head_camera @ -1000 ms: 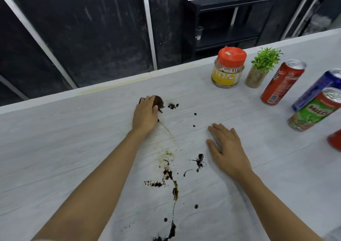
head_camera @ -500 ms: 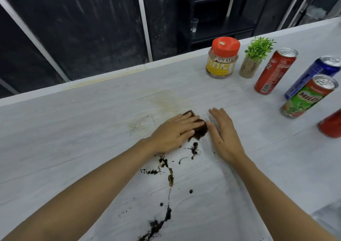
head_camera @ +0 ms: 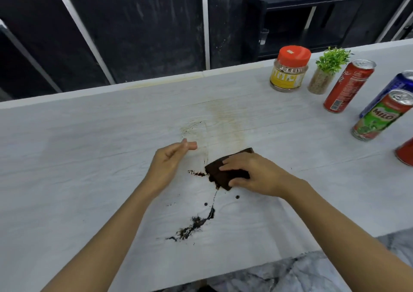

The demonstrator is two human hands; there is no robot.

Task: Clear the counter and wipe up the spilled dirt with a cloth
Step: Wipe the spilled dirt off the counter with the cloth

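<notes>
Four cans (head_camera: 348, 86) (head_camera: 394, 86) (head_camera: 382, 115) (head_camera: 405, 152), one jar (head_camera: 289, 70), one plant (head_camera: 324, 72), one cloth (head_camera: 220, 172), two hands (head_camera: 167, 164) (head_camera: 257, 173).

Dark wall panels (head_camera: 145, 23) and a black shelf (head_camera: 308, 19) behind; marbled floor (head_camera: 312, 274) below.

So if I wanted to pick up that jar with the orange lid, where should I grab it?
Probably round its wide orange lid, coming from above: the jar stands upright, and the small potted plant sits close on its right, leaving little room on that side.
</notes>
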